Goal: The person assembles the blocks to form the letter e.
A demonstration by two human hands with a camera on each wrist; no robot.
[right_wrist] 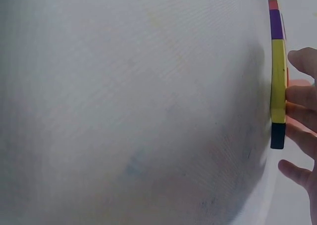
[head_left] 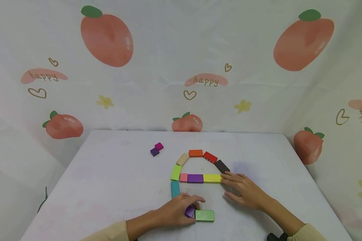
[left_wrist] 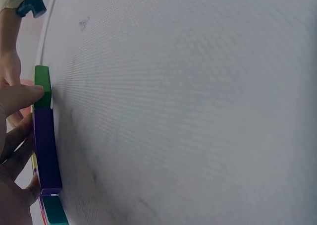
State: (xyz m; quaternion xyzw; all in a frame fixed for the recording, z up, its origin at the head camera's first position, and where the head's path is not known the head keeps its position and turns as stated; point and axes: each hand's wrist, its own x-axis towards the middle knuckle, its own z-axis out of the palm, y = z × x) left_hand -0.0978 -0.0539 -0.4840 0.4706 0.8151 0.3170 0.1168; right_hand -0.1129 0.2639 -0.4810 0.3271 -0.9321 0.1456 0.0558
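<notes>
My left hand (head_left: 179,210) is at the near side of the table, with thumb and a finger pinching the left end of a light green block (head_left: 205,216). Under that hand a purple block (head_left: 190,211) shows partly, end to end with the green one in the left wrist view, where the thumb lies on the green block (left_wrist: 42,81). A teal block (head_left: 175,189) runs up from there. My right hand (head_left: 244,190) lies with extended fingers on the right end of a yellow block (head_left: 212,178), beside a black block (head_left: 222,166).
An arch continues with lime (head_left: 176,172), tan (head_left: 182,159), orange (head_left: 195,153) and red (head_left: 210,157) blocks. Pink (head_left: 183,177) and purple (head_left: 195,178) blocks form its crossbar with the yellow one. Magenta (head_left: 159,146) and dark purple (head_left: 155,152) cubes sit at the back left.
</notes>
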